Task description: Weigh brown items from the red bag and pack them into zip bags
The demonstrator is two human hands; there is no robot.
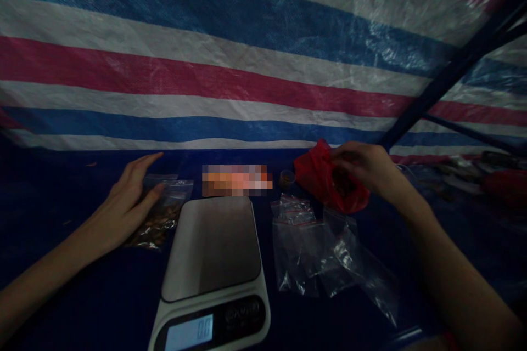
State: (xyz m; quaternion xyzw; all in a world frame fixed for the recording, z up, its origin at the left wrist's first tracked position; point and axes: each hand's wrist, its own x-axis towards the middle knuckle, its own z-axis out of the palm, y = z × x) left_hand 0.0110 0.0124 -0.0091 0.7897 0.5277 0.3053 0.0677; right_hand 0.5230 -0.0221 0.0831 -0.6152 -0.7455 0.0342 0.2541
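Observation:
My left hand (134, 194) is open, fingers stretched out, resting by a clear zip bag (158, 225) with brown pieces inside. To the right of that bag stands a kitchen scale (216, 252) with a bare metal plate; its lit display reads 0.0. At the mouth of a red plastic bag (315, 181), my right hand (366, 167) has its fingers bent and gripping the rim, slightly blurred. Dark contents show dimly inside the red bag. Several flat clear zip bags (298, 252) lie overlapping in front of it.
A small clear cup (287, 179) with brown contents stands left of the red bag. Behind the scale lies a pixelated, orange-toned item (236, 181). Striped plastic sheeting (206, 82) hangs behind the blue surface, with a dark slanted pole (444, 82) at right. Unclear clutter lies far right.

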